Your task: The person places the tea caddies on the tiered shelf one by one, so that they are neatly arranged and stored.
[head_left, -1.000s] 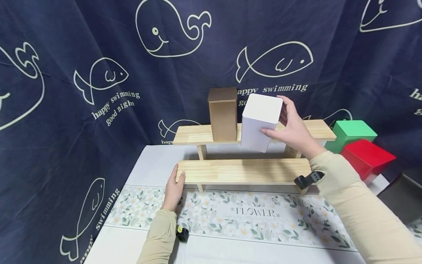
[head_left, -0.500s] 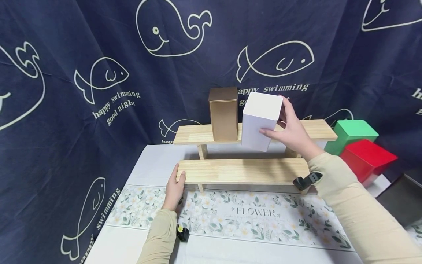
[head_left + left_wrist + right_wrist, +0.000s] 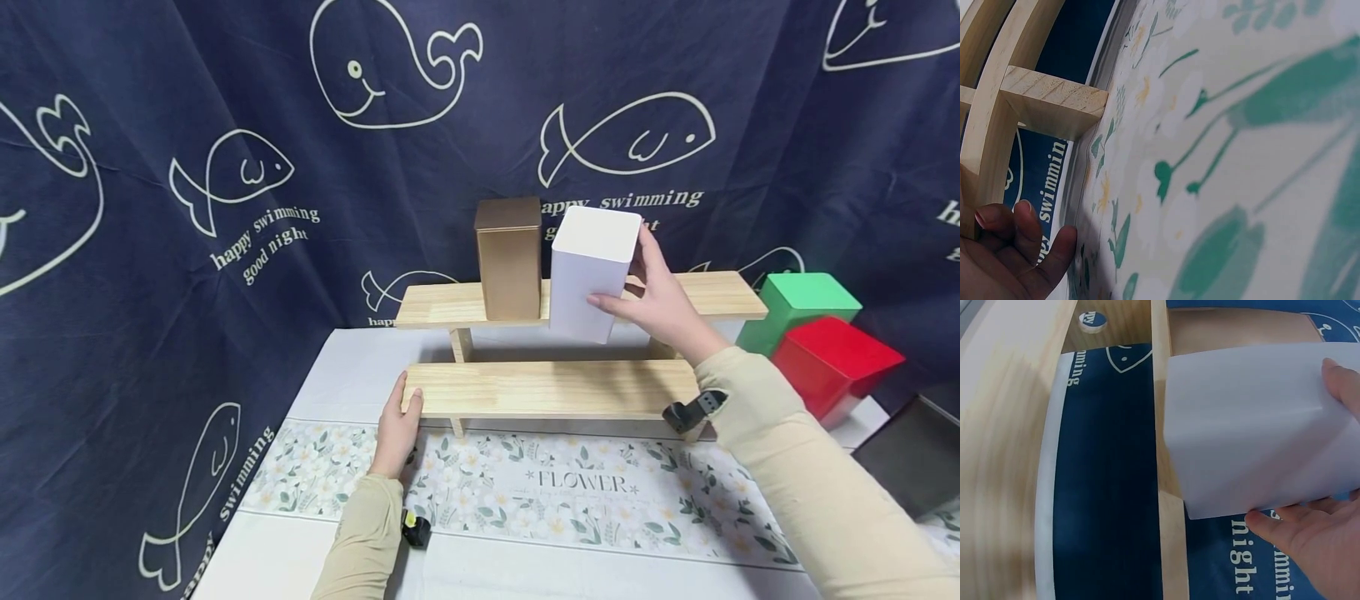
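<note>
The right hand [image 3: 656, 296] grips a plain white rectangular box [image 3: 588, 287] by its right side, thumb on the near face, fingers round the far side. The box leans slightly, its lower end overlapping the front edge of the upper board [image 3: 720, 293] of a pale wooden two-level stand; whether they touch, I cannot tell. A narrow gap parts it from a tall, bronze-brown rectangular box [image 3: 512, 271] upright on that board. Bare wood runs rightward past the hand to the board's end.

The left hand [image 3: 396, 429] rests at the left end of the lower board [image 3: 555, 390], fingers bent at its edge; whether they pinch the wood, I cannot tell. Just beyond the stand's right end are a green box [image 3: 798, 304] and a red box [image 3: 836, 358].
</note>
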`<state>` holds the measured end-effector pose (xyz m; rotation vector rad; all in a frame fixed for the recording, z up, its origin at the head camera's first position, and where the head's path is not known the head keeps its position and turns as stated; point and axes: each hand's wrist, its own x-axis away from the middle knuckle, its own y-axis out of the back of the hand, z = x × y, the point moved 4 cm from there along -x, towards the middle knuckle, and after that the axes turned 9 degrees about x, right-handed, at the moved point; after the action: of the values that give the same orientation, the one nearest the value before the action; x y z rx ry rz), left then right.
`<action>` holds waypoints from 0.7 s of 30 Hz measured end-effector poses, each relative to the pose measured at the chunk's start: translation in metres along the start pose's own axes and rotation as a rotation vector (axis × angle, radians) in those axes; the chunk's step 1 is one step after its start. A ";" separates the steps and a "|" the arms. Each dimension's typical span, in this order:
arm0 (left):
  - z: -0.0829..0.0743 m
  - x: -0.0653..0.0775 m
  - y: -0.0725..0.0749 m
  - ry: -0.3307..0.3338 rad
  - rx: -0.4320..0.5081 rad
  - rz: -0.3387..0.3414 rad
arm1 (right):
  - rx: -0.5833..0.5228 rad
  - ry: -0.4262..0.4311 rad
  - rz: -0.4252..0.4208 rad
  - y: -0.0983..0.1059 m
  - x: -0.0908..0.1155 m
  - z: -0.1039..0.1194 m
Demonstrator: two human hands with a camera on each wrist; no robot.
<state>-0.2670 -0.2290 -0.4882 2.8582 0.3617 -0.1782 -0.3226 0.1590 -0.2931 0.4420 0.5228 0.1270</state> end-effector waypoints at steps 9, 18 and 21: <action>-0.001 0.000 0.000 0.007 -0.007 0.004 | -0.024 -0.039 0.015 -0.004 -0.001 -0.009; 0.000 -0.001 0.000 0.020 -0.007 -0.006 | 0.021 -0.079 0.016 -0.008 -0.001 -0.017; 0.000 -0.001 0.000 0.030 -0.011 -0.006 | 0.030 -0.105 0.015 -0.008 0.001 -0.020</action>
<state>-0.2679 -0.2287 -0.4883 2.8516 0.3762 -0.1335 -0.3325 0.1593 -0.3129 0.4790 0.4189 0.1103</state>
